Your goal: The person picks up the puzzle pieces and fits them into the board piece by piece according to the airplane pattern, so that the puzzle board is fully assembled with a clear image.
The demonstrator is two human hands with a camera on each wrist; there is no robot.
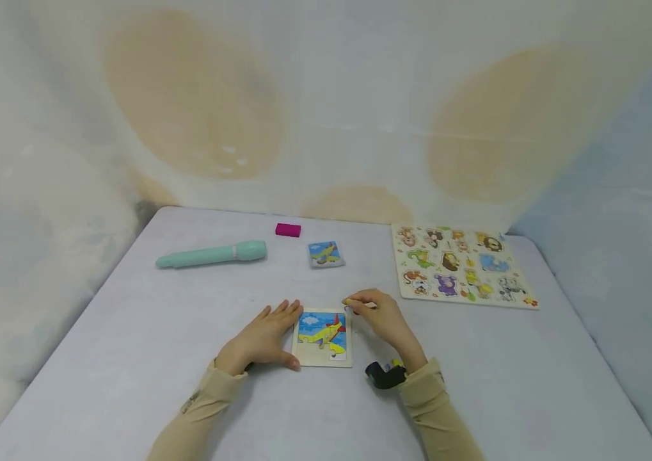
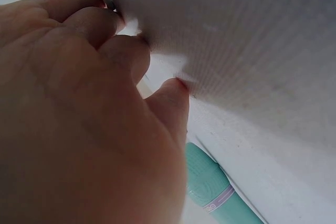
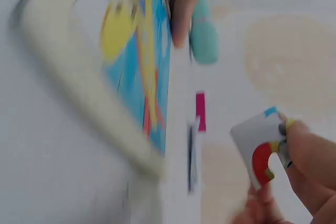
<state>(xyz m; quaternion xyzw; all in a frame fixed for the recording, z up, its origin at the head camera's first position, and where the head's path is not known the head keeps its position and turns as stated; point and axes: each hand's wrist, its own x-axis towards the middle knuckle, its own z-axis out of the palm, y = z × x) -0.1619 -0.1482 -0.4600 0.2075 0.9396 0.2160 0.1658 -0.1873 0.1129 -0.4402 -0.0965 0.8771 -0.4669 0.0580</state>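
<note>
A small wooden jigsaw (image 1: 310,358) with an airplane picture lies on the table, its lower part showing bare wood. My left hand (image 1: 262,336) rests at its left side, fingers spread along the upper left edge and the thumb by the lower left corner. In the left wrist view, the left hand (image 2: 89,103) largely hides the jigsaw. By the upper right corner, my right hand (image 1: 381,317) pinches a puzzle piece. The right wrist view shows that puzzle piece (image 3: 251,135), white with red, blue and yellow patches, between the thumb and fingers, apart from the jigsaw.
Behind the jigsaw lies a small airplane picture (image 1: 324,254), with a magenta block (image 1: 288,230) farther back. A mint-green wand-shaped object (image 1: 210,255) is at the back left. An animal puzzle board (image 1: 458,275) lies at the right. A black device (image 1: 384,378) sits at the right wrist.
</note>
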